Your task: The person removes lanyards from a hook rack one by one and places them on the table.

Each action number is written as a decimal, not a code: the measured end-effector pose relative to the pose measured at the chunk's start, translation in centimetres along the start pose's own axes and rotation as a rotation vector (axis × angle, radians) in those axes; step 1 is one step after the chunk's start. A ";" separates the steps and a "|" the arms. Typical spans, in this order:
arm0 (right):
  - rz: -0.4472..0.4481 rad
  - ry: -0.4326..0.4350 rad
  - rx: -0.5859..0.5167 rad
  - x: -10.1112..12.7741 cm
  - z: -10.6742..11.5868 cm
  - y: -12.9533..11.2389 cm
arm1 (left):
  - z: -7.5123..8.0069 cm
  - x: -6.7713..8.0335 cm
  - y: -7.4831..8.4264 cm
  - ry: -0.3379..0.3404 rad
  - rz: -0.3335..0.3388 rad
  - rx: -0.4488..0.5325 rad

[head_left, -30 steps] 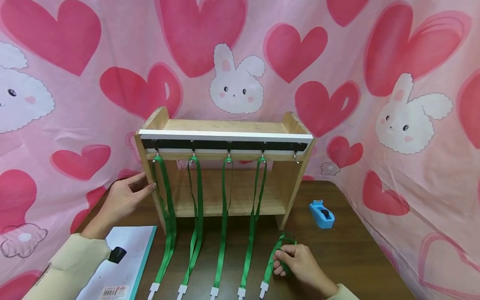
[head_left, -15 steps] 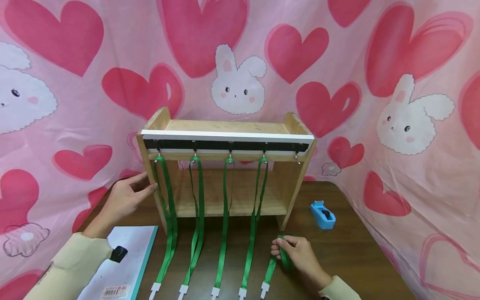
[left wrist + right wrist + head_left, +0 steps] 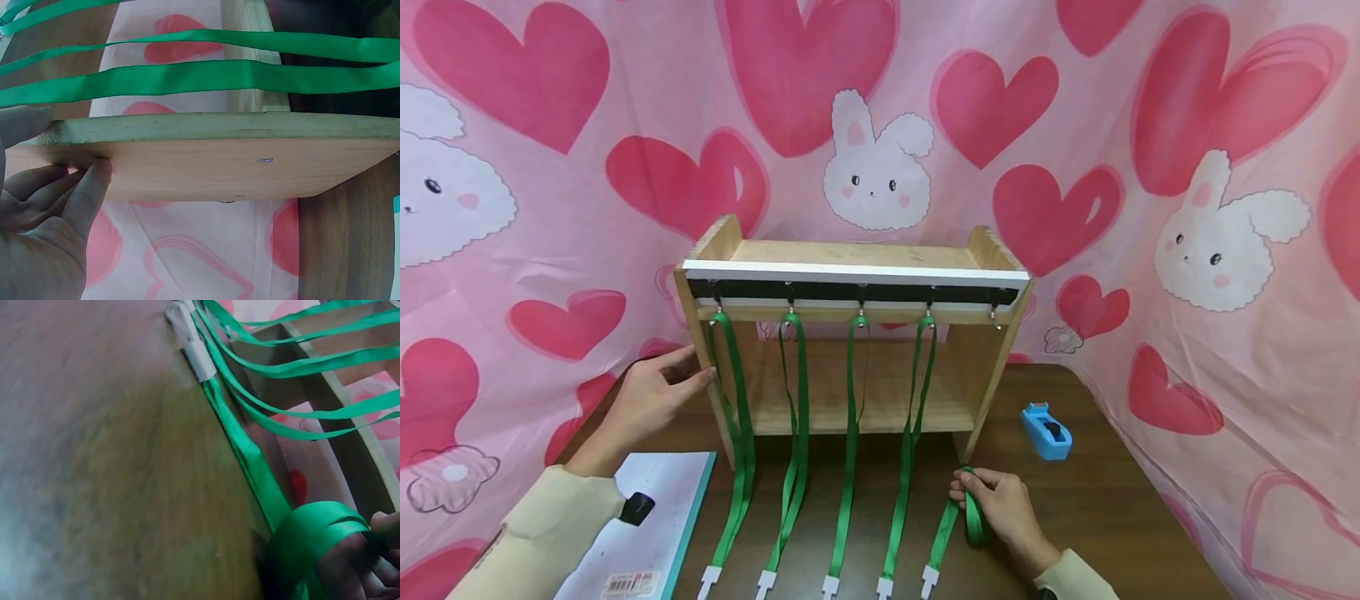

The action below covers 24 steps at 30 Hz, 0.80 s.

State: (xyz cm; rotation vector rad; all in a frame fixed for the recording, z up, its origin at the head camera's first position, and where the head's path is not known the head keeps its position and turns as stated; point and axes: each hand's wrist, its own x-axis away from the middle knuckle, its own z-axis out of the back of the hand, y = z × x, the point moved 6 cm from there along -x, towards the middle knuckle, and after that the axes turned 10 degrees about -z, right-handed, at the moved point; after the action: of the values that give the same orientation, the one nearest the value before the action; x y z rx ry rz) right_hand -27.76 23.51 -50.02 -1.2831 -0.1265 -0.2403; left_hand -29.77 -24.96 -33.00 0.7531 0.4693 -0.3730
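Where head view loses them, left fingers [image 3: 89,192] apparently touch shelving [image 3: 194,165].

Left hand [image 3: 651,400] and right hand [image 3: 1006,508]: bare.
Left sleeve [image 3: 546,521]: cream, softly creased, black block [image 3: 636,508] at its wrist end. Right sleeve [image 3: 1077,577]: matching cream, small black part [image 3: 1047,594] alongside, partly cropped.

Soft, even light brightens the pink fabric backdrop printed with hearts and rabbits [image 3: 958,196] in the head view, while shade gathers beneath the pale wooden shelf unit [image 3: 865,379]. Shapes near the sides look stretched. The left wrist view is duller, the bare left hand [image 3: 47,219] shadowed. In the right wrist view, the brown wood-grain tabletop [image 3: 137,469] is hazy and blurred, with bluish glare at lower left.
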 end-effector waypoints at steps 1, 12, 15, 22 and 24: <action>-0.002 0.016 0.011 -0.1 0.0 0.1 | 0.0 0.0 0.0 -0.002 0.005 0.000; 0.067 0.110 0.179 -0.2 0.2 0.8 | -0.2 0.4 -0.4 -0.007 0.023 0.016; 0.071 0.118 0.210 -0.2 0.3 0.8 | -0.2 0.3 -0.3 -0.002 0.008 0.017; 0.087 0.168 0.354 0.0 0.7 0.3 | -0.1 0.1 -0.2 -0.011 0.005 0.021; 0.108 0.185 0.385 0.0 0.9 0.1 | 0.0 0.0 -0.1 -0.006 0.001 0.021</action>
State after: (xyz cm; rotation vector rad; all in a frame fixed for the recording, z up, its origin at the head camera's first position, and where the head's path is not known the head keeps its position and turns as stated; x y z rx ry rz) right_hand -27.68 24.38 -49.86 -0.8769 0.0533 -0.2282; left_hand -29.84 -25.02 -33.09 0.7726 0.4601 -0.3799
